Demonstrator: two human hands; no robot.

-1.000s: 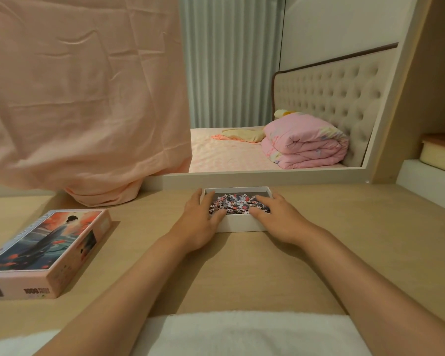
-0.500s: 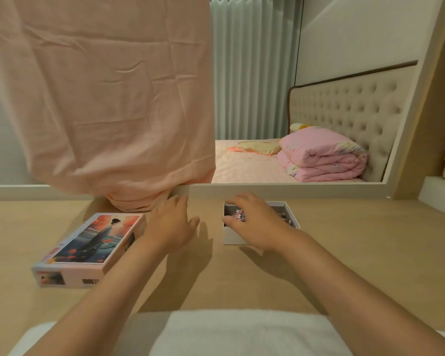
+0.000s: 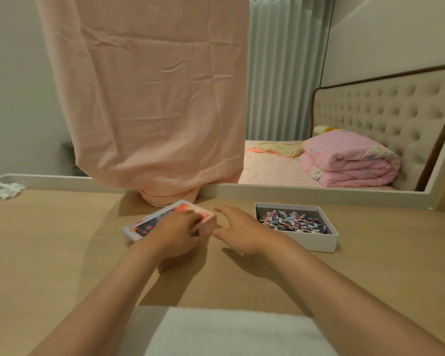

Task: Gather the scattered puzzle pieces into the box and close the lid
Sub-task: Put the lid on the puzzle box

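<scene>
Left hand [image 3: 174, 231] is on the picture lid [image 3: 149, 222], fingers curled over its right end and gripping it, the lid itself blurred on the table [image 3: 49, 253]. Right hand [image 3: 242, 233] sits between lid and box [image 3: 316, 240], fingers spread loose and holding nothing. The puzzle pieces [image 3: 290, 222] are heaped inside the uncovered box, off to the right.

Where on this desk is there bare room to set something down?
Bare desk lies left of the lid, up to the rag, and right of the box. Crowded in the middle: left hand holding lid, right hand between lid and box.
</scene>
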